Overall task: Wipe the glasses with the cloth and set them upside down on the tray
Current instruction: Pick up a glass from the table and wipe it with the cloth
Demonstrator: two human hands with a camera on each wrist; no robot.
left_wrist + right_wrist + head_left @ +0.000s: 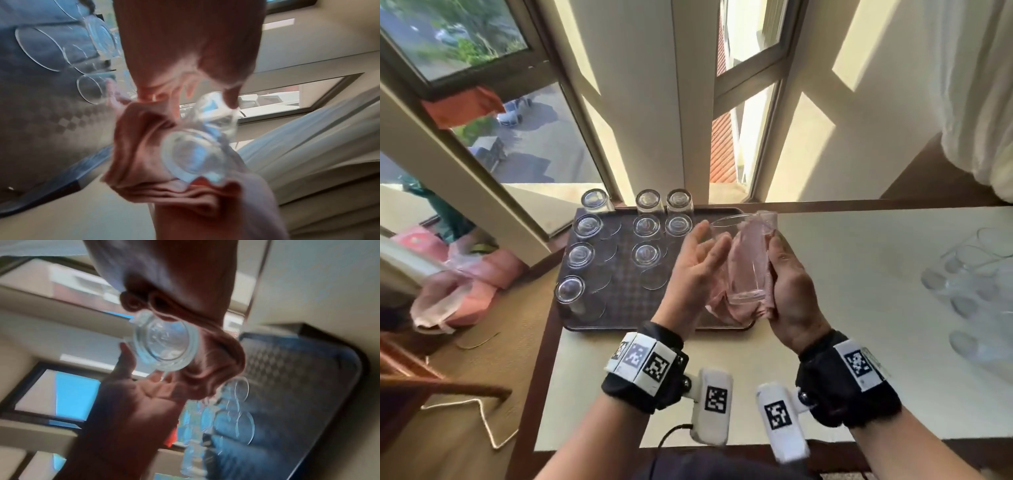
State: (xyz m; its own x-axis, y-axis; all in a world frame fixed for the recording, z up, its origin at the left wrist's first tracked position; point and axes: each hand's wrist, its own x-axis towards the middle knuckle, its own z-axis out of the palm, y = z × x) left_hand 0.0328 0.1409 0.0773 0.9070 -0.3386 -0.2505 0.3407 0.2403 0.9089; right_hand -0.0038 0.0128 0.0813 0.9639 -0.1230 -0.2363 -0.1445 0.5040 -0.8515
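Note:
Over the tray's right end I hold a clear glass [743,260], tilted with its rim away from me. My right hand [787,284] grips it through the pink cloth [724,310], which wraps its right side and hangs below the base. My left hand [695,270] lies against the glass's left side with fingers nearly straight, the thumb near the rim. The left wrist view shows the glass base [195,155] and cloth [144,154]; the right wrist view shows the same base [164,344]. Several glasses [647,253] stand upside down on the dark checked tray [626,301].
Several more clear glasses [972,274] stand in a group at the right of the white table [842,274]. The window wall rises just behind the tray. A white curtain [979,102] hangs at the far right. Pink bags [482,274] lie on the floor to the left.

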